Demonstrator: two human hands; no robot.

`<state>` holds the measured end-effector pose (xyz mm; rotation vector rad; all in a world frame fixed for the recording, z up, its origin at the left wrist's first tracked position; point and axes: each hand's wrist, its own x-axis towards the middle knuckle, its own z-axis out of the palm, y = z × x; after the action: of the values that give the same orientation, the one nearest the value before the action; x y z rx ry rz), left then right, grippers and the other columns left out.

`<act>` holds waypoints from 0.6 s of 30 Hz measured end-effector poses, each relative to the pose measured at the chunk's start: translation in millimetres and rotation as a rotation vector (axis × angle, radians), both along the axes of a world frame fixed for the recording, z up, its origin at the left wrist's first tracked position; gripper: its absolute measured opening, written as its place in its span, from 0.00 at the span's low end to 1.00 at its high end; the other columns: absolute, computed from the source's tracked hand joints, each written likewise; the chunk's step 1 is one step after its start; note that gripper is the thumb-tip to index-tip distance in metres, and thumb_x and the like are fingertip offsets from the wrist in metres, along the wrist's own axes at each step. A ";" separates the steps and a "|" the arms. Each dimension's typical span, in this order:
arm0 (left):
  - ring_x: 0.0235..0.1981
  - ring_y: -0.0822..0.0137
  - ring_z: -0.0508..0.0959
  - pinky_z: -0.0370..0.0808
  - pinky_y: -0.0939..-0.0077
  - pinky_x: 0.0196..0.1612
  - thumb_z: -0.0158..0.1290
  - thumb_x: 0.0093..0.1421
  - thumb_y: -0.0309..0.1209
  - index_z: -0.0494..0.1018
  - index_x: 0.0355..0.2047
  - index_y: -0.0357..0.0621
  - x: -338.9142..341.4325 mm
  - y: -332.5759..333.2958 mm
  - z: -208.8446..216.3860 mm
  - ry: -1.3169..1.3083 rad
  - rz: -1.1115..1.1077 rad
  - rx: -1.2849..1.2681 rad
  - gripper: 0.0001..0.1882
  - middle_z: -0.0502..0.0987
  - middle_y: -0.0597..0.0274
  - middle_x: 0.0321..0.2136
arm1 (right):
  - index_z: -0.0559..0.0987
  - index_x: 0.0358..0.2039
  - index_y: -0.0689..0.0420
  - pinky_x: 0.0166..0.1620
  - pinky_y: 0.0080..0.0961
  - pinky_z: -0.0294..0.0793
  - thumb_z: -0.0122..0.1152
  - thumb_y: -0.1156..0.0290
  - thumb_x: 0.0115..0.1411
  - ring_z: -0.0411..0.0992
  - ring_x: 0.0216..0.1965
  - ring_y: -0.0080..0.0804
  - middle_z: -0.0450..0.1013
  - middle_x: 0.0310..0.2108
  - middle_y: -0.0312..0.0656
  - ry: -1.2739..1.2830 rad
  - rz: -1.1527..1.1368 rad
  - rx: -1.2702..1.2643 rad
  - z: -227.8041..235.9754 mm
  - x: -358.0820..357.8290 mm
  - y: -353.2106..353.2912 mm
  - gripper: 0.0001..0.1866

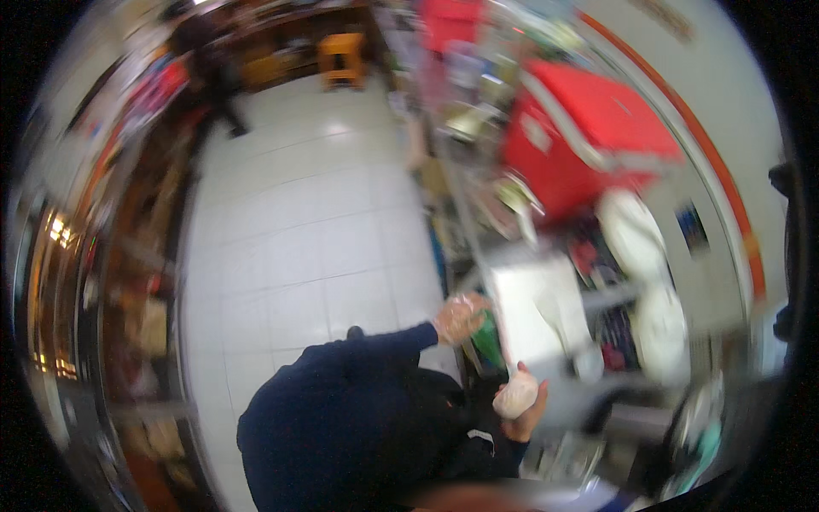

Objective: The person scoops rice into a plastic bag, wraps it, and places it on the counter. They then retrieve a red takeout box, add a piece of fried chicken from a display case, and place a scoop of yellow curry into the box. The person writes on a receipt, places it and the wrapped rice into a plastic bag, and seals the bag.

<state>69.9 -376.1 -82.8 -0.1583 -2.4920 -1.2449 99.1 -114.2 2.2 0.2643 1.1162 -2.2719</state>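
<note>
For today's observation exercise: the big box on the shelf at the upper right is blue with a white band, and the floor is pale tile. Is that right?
Not quite. In the head view the big box is red, not blue. It does carry a white band, and the floor is pale tile.

Open room lies in the centre and upper left of the frame, over the pale tiled floor [290, 230]. Toward the right a crowded metal shelf rack [478, 230] blocks the way, topped by a big red box with white trim [580, 136]. A white boxy container [533, 311] and a green bottle [488, 337] crowd the lower centre.
</note>
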 end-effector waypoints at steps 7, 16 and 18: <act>0.41 0.51 0.76 0.72 0.59 0.47 0.46 0.62 0.33 0.71 0.47 0.44 164.3 -265.4 8.0 -0.141 0.676 0.133 0.15 0.76 0.52 0.35 | 0.75 0.45 0.57 0.32 0.34 0.75 0.39 0.38 0.64 0.74 0.30 0.37 0.75 0.32 0.41 -0.155 0.561 0.120 -48.8 -11.4 -284.1 0.32; 0.31 0.55 0.77 0.74 0.63 0.37 0.43 0.64 0.40 0.73 0.42 0.44 261.5 -541.5 7.5 -0.056 1.081 0.211 0.15 0.77 0.53 0.28 | 0.75 0.40 0.50 0.26 0.29 0.72 0.46 0.39 0.62 0.73 0.27 0.30 0.74 0.29 0.34 -0.086 0.742 0.293 -88.3 -40.4 -561.4 0.27; 0.33 0.54 0.77 0.75 0.62 0.39 0.45 0.63 0.42 0.74 0.41 0.44 282.1 -622.2 -23.3 -0.343 1.124 -0.034 0.16 0.78 0.52 0.30 | 0.74 0.42 0.48 0.25 0.28 0.71 0.48 0.36 0.59 0.73 0.27 0.30 0.73 0.30 0.32 -0.024 0.720 0.366 -91.0 -61.4 -625.5 0.28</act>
<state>352.0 -998.3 -106.1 1.3388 -2.1856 -0.7342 37.7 -739.7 -88.8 0.0156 1.3428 -1.4301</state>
